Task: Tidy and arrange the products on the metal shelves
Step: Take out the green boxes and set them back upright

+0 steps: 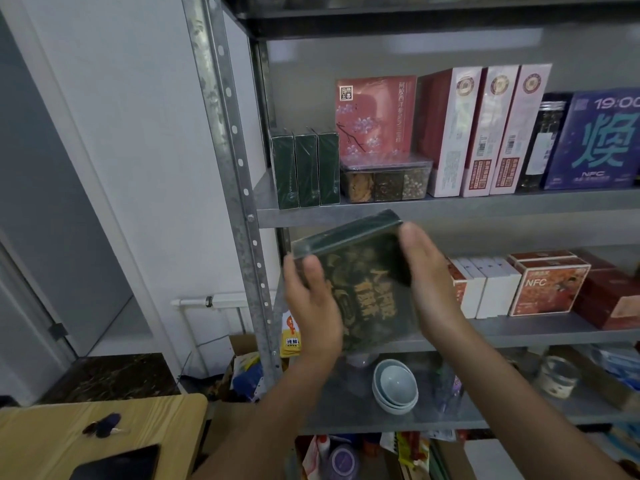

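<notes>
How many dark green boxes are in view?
4. Three green boxes stand side by side at the left end of the upper shelf; the fourth box is held between left hand and right hand. More may hide behind.

One wide-angle camera rides on the person's head, facing forward and slightly downward at the metal shelves (pixel 519 203), near enough that they fill most of the frame's right side. The wooden counter (pixel 52 431) shows at the lower left corner.
</notes>
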`<state>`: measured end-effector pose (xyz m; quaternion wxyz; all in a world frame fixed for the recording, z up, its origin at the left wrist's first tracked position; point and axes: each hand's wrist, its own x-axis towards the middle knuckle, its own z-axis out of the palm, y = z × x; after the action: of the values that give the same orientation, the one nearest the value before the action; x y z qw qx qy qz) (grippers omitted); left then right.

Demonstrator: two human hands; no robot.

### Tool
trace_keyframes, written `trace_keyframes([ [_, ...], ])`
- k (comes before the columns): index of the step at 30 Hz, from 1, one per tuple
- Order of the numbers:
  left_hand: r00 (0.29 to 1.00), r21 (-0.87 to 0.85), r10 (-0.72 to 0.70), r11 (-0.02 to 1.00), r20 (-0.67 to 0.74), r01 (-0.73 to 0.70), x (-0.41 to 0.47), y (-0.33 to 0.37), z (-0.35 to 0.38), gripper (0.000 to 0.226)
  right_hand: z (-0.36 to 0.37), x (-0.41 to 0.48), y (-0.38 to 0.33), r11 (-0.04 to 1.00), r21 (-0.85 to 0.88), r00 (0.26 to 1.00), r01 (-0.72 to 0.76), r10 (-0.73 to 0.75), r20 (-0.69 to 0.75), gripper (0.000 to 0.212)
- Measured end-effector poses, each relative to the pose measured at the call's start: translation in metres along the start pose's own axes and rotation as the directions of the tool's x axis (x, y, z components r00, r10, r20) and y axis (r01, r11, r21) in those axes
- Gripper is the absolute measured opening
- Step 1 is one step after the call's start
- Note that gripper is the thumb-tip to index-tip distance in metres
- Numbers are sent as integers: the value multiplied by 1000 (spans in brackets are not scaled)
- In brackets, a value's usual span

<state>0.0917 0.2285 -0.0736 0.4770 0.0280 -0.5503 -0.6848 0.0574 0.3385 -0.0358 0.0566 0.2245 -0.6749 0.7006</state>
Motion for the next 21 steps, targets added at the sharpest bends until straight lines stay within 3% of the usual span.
trace_keyframes([
  [1, 993, 20, -105, 994, -59, 106, 8, 1, -2, 55, -4, -2, 2, 995, -89, 994, 37, -28, 106, 18],
  [3, 948, -11, -301, 953, -106, 302, 25, 2, -11, 59, -14, -8, 12, 979, -186, 973, 78, -34, 228, 47],
  [6, 834, -96, -542, 840, -102, 534, 49, 6, -22, 56, -21, -20, 22, 983, -175, 950, 51, 7, 312, 61],
  [10, 752, -57, -657, 753, -44, 655, 66, 16, -26, 66, -15, -32, 18, 998, -67, 903, 4, 26, 429, 77],
  [12, 709, -48, -705, 709, -7, 704, 71, 20, -26, 66, -10, -34, 12, 1000, -13, 905, 7, -1, 426, 77],
  [14, 713, 4, -701, 713, -10, 701, 76, 22, -27, 62, -3, -35, 8, 999, 48, 918, 2, -21, 397, 73],
  [16, 836, 169, -544, 819, -73, 548, 79, 18, -28, 47, 4, -35, 7, 996, 89, 934, 1, -32, 357, 70],
  [18, 984, 458, -180, 873, -21, 169, 71, 17, -32, 42, 12, -33, 5, 995, 95, 947, 22, -52, 319, 65],
  [19, 997, 542, -4, 839, 82, -41, 62, 18, -35, 43, 16, -31, 4, 995, 96, 952, 36, -63, 299, 62],
  [21, 937, 569, 144, 761, 319, -311, 44, 19, -43, 41, 24, -26, 1, 993, 101, 960, 57, -82, 266, 59],
])
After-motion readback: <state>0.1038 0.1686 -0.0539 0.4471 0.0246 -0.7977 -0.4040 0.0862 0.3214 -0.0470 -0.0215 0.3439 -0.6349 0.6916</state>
